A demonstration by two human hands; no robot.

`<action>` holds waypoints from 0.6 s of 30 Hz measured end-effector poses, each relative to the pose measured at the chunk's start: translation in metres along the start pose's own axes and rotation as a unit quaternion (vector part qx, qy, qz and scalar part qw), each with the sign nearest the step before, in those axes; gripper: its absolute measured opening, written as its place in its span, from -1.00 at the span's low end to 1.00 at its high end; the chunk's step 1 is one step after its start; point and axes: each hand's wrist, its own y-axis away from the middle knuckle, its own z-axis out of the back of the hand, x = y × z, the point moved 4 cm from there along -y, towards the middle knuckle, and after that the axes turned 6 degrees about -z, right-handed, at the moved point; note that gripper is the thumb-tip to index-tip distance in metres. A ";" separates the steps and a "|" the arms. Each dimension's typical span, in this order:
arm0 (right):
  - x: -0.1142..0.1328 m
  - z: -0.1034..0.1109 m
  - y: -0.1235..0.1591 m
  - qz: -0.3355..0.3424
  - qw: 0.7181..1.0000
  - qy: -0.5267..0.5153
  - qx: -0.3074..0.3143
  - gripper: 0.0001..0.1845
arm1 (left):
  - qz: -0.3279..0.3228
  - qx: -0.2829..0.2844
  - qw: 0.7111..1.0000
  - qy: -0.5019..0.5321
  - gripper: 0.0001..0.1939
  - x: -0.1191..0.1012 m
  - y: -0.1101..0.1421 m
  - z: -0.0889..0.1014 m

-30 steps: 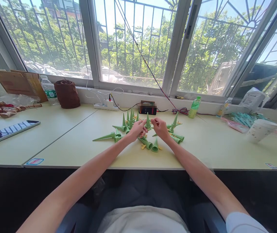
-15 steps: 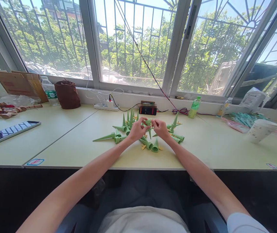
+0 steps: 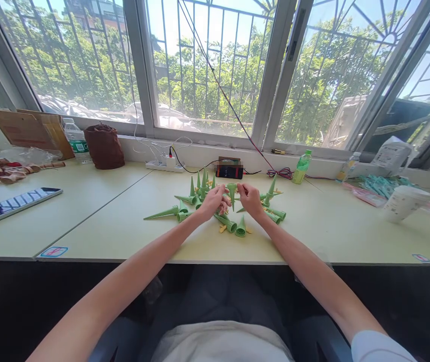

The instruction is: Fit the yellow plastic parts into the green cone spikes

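Observation:
A green plastic cone spike point(image 3: 232, 195) hangs point down between my two hands, its wide end up. My left hand point(image 3: 213, 202) pinches the wide end from the left, with its lower fingers curled loosely below. From the right, my right hand point(image 3: 249, 199) has thumb and finger closed at the rim of the same spike. More green cone spikes lie and stand around my hands, among them one lying to the left point(image 3: 164, 213) and one with its round mouth toward me point(image 3: 240, 229). Small yellow pieces point(image 3: 223, 229) are scattered among them.
Behind the spikes, a phone-like device point(image 3: 229, 171) leans near a power strip point(image 3: 165, 166). A green bottle point(image 3: 301, 167) and a white cup point(image 3: 406, 202) stand to the right. Leftward are a brown pouch point(image 3: 104, 147) and a large phone point(image 3: 17, 205).
The cone spike between my hands now shows its full length, point down. My left hand's lower fingers have loosened, and my right hand has shifted slightly right.

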 end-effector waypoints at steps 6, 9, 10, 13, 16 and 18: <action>0.003 -0.004 0.003 0.009 0.999 -0.010 0.046 -0.50 | 0.103 0.036 0.988 0.105 -0.57 0.003 0.005 -0.005; 0.003 -0.004 0.002 0.006 0.998 -0.029 0.048 -0.51 | 0.105 0.043 0.987 0.117 -0.58 0.004 0.004 -0.005; 0.003 -0.004 0.002 0.004 0.998 -0.033 0.049 -0.51 | 0.103 0.040 0.987 0.117 -0.59 0.004 0.004 -0.004; 0.001 -0.003 0.001 -0.002 0.998 -0.036 0.055 -0.51 | 0.086 0.033 0.989 0.115 -0.62 0.003 0.002 -0.001; 0.001 -0.003 0.001 0.001 0.998 -0.032 0.055 -0.51 | 0.047 0.038 0.994 0.086 -0.63 0.001 0.003 0.000; 0.001 -0.003 0.000 0.005 0.998 -0.025 0.051 -0.51 | 0.003 0.040 0.998 0.043 -0.61 -0.002 0.003 0.002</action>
